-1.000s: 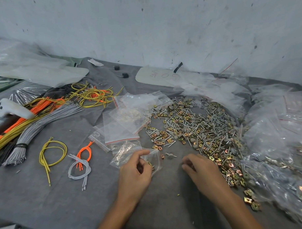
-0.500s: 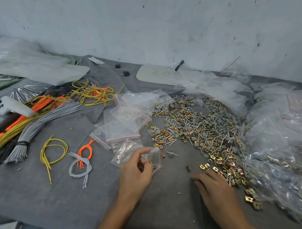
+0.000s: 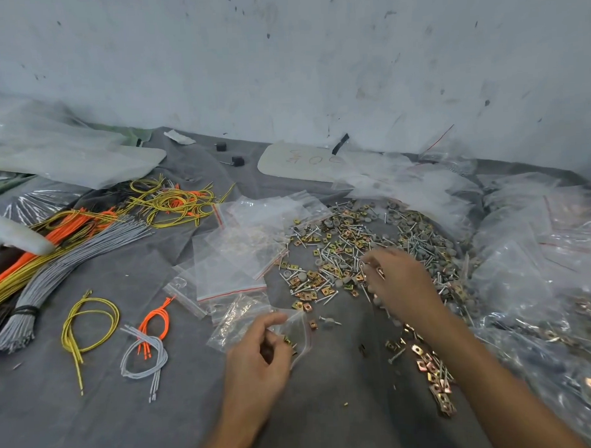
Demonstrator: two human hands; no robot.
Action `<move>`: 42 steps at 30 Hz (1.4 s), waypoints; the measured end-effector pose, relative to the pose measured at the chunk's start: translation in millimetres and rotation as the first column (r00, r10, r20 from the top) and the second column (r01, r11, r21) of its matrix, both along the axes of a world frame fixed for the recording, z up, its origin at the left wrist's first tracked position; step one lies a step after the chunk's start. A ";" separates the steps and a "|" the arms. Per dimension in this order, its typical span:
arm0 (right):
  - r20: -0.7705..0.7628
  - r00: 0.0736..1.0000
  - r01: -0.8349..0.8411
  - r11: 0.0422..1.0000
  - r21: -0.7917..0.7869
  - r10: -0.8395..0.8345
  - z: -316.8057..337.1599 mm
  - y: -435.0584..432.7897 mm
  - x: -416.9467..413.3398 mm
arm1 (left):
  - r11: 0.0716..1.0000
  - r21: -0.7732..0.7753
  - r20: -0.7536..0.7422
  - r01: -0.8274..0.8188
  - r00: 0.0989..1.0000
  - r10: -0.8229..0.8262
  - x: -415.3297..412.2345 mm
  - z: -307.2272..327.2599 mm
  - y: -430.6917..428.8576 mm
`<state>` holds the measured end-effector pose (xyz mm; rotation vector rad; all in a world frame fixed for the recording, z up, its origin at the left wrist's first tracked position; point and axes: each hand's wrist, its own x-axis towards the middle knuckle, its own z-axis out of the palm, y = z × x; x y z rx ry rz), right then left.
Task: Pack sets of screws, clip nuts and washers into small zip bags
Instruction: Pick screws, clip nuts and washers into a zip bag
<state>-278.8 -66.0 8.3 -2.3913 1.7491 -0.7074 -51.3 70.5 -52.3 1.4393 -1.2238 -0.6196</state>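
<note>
Mid-run: left hand (image 3: pixel 258 359) pinches near-centre zip bag (image 3: pixel 299 327), few clip nuts (image 3: pixel 289 343) inside; right hand (image 3: pixel 400 284), curled, pinches screws (image 3: pixel 378 272) at far pile (image 3: pixel 348 235); filled bags (image 3: pixel 542 336) heaped right, empty bags (image 3: pixel 228 266) remain left

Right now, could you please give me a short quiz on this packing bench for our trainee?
1. True or false: the left hand holds a small zip bag.
2. The right hand is: A reaching into the hardware pile; B touching the bag; C resting on a lap.
3. What colour is the leftmost loose wire loop?
Key: 1 true; 2 A; 3 yellow.
</note>
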 end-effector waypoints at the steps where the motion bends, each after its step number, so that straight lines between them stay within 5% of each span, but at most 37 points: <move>1: -0.018 1.000 0.016 1.000 0.015 -0.016 4.0 -20.5 0.8 | 1.000 0.000 -0.003 0.000 1.000 0.000 0.0 0.1 -0.2; 13: -0.165 0.981 -0.063 0.978 0.198 0.097 1.9 -161.4 52.8 | 0.998 -0.017 -0.122 -0.058 0.991 0.055 1.0 -12.0 -8.0; 19: -0.372 0.924 -0.030 0.989 0.145 0.083 -9.8 -181.2 71.6 | 0.992 -0.049 -0.138 -0.112 0.985 0.104 -1.3 -14.2 -11.3; 25: -0.365 0.929 -0.017 0.990 0.142 0.068 -13.8 -183.9 76.2 | 0.995 -0.017 -0.144 -0.093 0.986 0.090 0.7 -12.8 -11.2; 28: -0.248 0.968 0.004 0.993 0.115 0.025 -8.2 -172.1 73.3 | 0.996 -0.009 -0.134 -0.087 0.987 0.085 2.2 -12.4 -10.7; 31: 0.063 0.998 -0.026 0.994 0.110 0.019 2.2 -136.7 68.3 | 0.997 -0.001 -0.134 -0.080 0.988 0.079 3.0 -13.3 -11.3; 36: 0.491 0.870 -0.150 0.975 0.167 0.050 7.2 -6.4 51.0 | 0.998 0.011 -0.155 -0.068 0.986 0.069 2.3 -14.8 -12.0; 42: 0.459 0.880 -0.258 0.932 0.254 0.118 -9.6 101.3 60.2 | 0.998 -0.014 -0.175 -0.058 0.983 0.054 1.3 -6.7 -10.5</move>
